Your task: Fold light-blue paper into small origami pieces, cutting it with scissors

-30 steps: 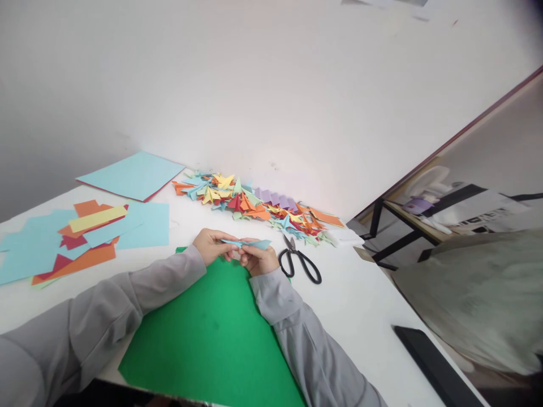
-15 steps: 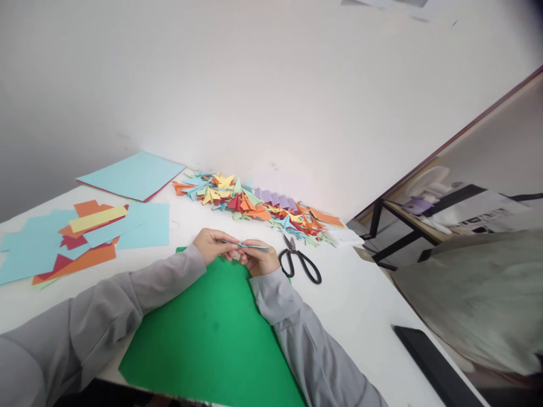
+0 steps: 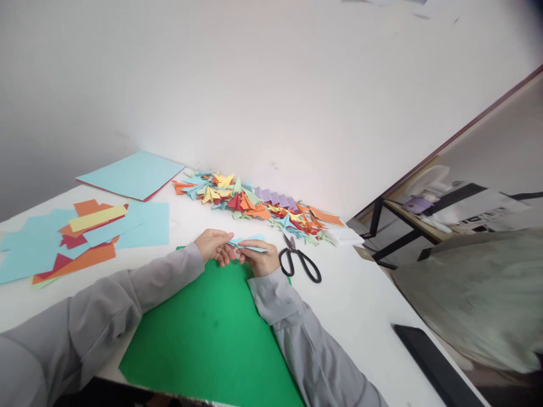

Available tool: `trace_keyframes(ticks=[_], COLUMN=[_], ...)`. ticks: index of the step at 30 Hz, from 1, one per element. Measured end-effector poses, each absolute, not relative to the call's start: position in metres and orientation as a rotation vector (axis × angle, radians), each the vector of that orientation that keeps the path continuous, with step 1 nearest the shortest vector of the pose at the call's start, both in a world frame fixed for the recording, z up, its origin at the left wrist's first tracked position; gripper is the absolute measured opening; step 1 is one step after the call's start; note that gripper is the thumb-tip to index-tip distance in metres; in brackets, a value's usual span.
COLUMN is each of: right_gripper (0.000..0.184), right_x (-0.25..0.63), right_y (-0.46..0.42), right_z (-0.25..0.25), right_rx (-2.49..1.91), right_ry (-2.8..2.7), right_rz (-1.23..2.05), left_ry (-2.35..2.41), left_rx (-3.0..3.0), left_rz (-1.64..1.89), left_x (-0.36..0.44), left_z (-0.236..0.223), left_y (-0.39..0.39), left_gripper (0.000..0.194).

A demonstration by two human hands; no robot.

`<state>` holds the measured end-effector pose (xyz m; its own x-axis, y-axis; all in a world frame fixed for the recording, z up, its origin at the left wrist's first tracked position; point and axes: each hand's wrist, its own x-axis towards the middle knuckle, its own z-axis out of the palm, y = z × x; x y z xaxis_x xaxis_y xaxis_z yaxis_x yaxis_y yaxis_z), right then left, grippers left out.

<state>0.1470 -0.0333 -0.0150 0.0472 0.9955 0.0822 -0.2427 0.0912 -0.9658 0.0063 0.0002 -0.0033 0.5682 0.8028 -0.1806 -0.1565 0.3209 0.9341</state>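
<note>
While the right hand (image 3: 263,260) grasps a folded blue paper (image 3: 250,239) between thumb and fingers, the left hand (image 3: 212,245) has its fingertips at the paper's nine-o'clock end; whether they pinch it, I cannot tell. The paper is held above the far edge of a green mat (image 3: 212,333). From it, colourful folded papers (image 3: 250,206) heap at twelve, scissors (image 3: 306,265) lie near, between three and four, and loose paper pieces (image 3: 95,220) spread at nine.
</note>
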Motion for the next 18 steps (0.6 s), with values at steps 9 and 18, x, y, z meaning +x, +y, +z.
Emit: trace_keyframes(ticks=[9,18], right_gripper=[0.011,0.011], right_x=[0.1493,0.1491], right_y=[-0.0317,-0.0338], right_z=[-0.0166,-0.0110], right_rx=[-0.957,-0.985], right_ry=[-1.080,-1.013], right_rz=[1.228,1.236], left_ry=[0.755,0.716], left_rx=[1.089,1.005], left_rz=[0.649,0.660], left_x=[0.0052,0.0022], left_z=[-0.0027,-0.0023], left_y=[-0.0003,0.0023], left_gripper=[0.030,0.034])
